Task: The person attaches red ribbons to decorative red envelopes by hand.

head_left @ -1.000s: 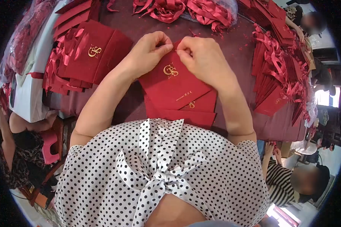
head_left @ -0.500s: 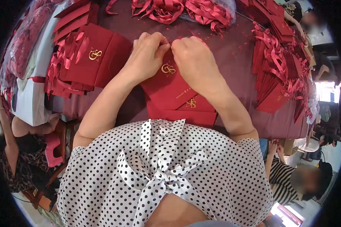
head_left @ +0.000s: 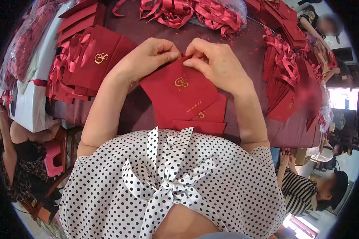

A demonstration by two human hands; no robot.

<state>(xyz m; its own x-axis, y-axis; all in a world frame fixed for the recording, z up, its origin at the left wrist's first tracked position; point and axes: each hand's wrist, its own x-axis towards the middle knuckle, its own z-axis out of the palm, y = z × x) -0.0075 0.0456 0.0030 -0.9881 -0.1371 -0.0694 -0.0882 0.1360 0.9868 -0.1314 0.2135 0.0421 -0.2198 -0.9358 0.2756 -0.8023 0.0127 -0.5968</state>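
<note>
Maroon tablecloth (head_left: 285,131), red packet (head_left: 169,93) with top edge between hands (head_left: 152,59) (head_left: 224,69).

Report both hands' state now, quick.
Left hand: closed at the top edge of the red bag; grip hidden.
Right hand: closed, pinching that bag's top edge.

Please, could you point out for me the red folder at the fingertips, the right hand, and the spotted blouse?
Red folder (head_left: 180,92), head view: front face, below the gold monogram.
Right hand (head_left: 222,65), head view: back of the hand.
Spotted blouse (head_left: 170,185), head view: front knot.
</note>
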